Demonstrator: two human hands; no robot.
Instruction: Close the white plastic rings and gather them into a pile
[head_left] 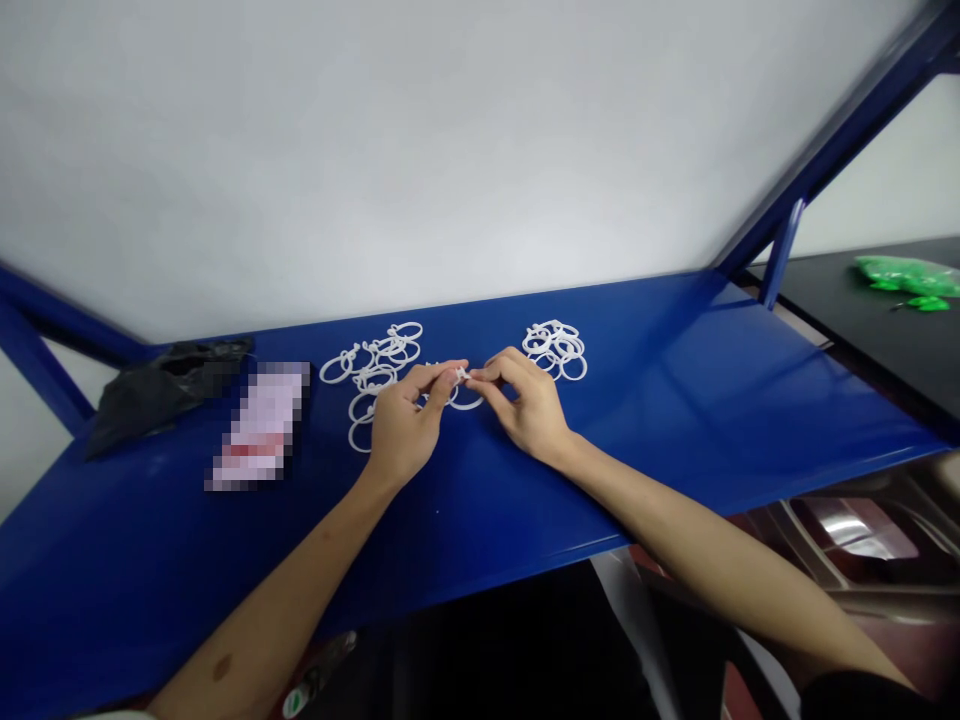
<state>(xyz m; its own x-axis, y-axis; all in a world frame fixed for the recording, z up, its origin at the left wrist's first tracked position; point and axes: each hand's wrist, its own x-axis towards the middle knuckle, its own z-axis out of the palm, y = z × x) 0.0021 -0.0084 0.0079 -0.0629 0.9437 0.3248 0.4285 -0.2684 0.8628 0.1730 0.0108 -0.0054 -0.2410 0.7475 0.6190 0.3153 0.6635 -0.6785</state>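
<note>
Over the middle of the blue shelf (480, 500), my left hand (405, 425) and my right hand (529, 405) meet at the fingertips. Both are closed in a pinch on the small top part of a white plastic curtain ring (469, 406), whose loop hangs below the fingers. Exactly how the fingertips grip it is too small to tell. Several similar white rings (388, 350) lie in a loose group behind and beside my left hand, which hides some of them. A tighter pile of white rings (555, 343) sits just beyond my right hand.
Left of the rings lies a blurred-out pink and white rectangular item (259, 425). A crumpled black plastic bag (161, 390) is at the far left. Blue frame posts (784, 250) slant up at both ends. A green packet (904, 275) rests on a dark surface at right.
</note>
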